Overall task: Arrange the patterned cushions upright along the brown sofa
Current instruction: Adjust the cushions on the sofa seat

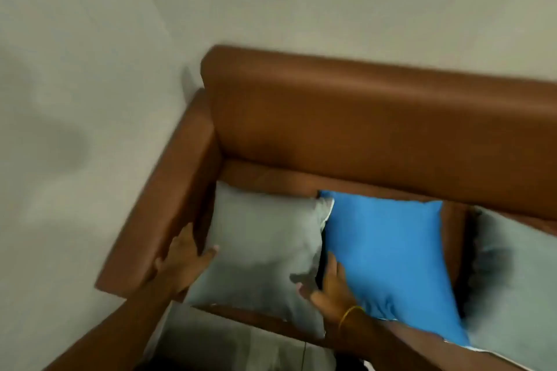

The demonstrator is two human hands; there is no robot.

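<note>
A grey cushion (259, 244) lies on the seat at the left end of the brown sofa (346, 117), beside the armrest. My left hand (184, 256) grips its left edge, thumb on top. My right hand (328, 286) holds its right edge, fingers tucked between it and a blue cushion (388, 256) that leans next to it. Another grey cushion (518, 274) with a dark fringe lies further right, partly cut off by the frame. The view is blurred by motion.
The sofa's left armrest (162, 214) sits close to a pale wall (75, 99) on the left, and the backrest stands against the wall behind. Grey fabric (241, 346) shows below the sofa's front edge.
</note>
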